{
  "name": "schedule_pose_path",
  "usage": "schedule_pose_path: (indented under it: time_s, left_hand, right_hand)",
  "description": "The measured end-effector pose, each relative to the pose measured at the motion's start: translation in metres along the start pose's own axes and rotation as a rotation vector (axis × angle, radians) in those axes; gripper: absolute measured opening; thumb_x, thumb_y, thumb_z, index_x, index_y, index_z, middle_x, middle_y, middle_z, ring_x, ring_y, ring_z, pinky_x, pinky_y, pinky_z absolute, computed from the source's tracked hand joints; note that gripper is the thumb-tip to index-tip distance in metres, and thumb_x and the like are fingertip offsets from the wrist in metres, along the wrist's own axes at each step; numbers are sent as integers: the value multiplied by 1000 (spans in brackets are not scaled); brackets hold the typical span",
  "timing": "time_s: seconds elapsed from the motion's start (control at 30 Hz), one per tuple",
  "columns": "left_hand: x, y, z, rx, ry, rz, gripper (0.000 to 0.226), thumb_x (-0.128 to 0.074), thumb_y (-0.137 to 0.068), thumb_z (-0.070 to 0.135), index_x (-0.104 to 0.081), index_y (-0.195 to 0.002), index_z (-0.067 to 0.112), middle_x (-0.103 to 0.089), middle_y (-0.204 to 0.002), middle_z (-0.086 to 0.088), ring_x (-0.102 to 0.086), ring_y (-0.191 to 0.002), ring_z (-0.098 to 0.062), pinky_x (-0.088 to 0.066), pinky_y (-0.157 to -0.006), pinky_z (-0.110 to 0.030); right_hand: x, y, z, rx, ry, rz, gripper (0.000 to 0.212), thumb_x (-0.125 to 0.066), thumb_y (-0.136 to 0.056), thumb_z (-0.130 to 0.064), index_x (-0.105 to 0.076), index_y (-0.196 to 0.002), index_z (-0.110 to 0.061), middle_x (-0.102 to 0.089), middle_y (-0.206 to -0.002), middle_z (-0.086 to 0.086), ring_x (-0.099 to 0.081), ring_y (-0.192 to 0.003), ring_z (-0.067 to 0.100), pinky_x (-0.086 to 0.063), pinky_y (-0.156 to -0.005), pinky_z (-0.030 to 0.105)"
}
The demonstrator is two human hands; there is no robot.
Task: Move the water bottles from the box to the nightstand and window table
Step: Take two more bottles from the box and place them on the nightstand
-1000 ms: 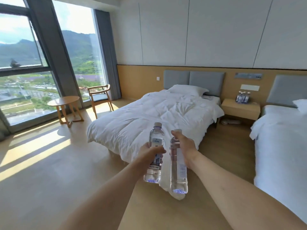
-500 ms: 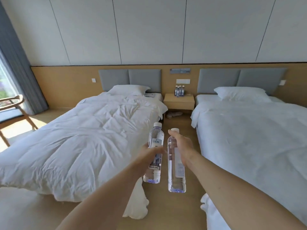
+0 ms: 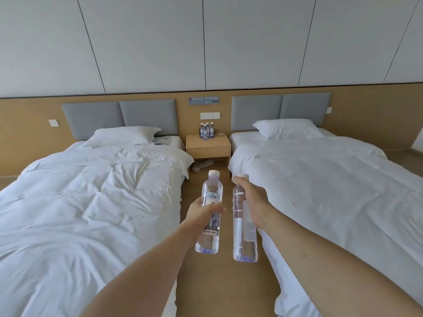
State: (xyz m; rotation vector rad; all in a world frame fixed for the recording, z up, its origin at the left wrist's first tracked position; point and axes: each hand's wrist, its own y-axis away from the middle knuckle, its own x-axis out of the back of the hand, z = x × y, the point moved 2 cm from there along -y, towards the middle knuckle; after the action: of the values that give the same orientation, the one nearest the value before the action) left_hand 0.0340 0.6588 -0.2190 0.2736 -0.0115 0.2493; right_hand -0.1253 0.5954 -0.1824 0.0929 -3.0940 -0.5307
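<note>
The left hand (image 3: 202, 216) grips a clear plastic water bottle with a white cap (image 3: 209, 216) mid-body; the right hand (image 3: 253, 202) clasps a second clear bottle (image 3: 243, 232) near its neck, where smooth plastic might slip. Both hang upright between two white beds. Ahead, the pale wooden nightstand (image 3: 207, 146) carries clustered bottles (image 3: 206, 131) that a careless placement could topple.

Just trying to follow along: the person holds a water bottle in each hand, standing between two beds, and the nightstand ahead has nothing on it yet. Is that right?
Not quite. The head view shows the nightstand already has a small cluster of water bottles standing on top. The rest holds: the left hand and right hand each grip a bottle, between two beds.
</note>
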Motion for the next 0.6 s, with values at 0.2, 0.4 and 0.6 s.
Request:
schedule_pose_path:
  time_s: [0.2, 0.4, 0.6]
  left_hand:
    - [-1, -104, 8, 37, -56, 0, 47, -84, -72, 28, -62, -114, 25, -73, -99, -10, -72, -87, -24, -61, -76, -39]
    - [-17, -228, 39, 33, -51, 33, 56, -85, -64, 31, -62, -116, 26, -73, -99, -9, -72, -88, -25, -59, -76, -39]
    - [-33, -340, 83, 73, -30, 90, 64, -85, -57, 33, -63, -116, 24, -74, -99, -10, -72, -87, -25, -60, -80, -42]
  right_hand:
    - [-24, -102, -16, -20, -23, 24, 46, -74, -79, -58, -75, -96, -15, -73, -66, 0, -68, -63, 15, -44, -59, 29]
    - [-43, -232, -45, -33, 7, -3, 48, -72, -73, -66, -75, -90, -22, -77, -70, 0, -72, -69, 17, -43, -56, 28]
    - [-51, -353, -101, -38, 28, -71, 44, -74, -69, -65, -74, -82, -23, -75, -65, -3, -66, -49, 10, -43, -49, 26]
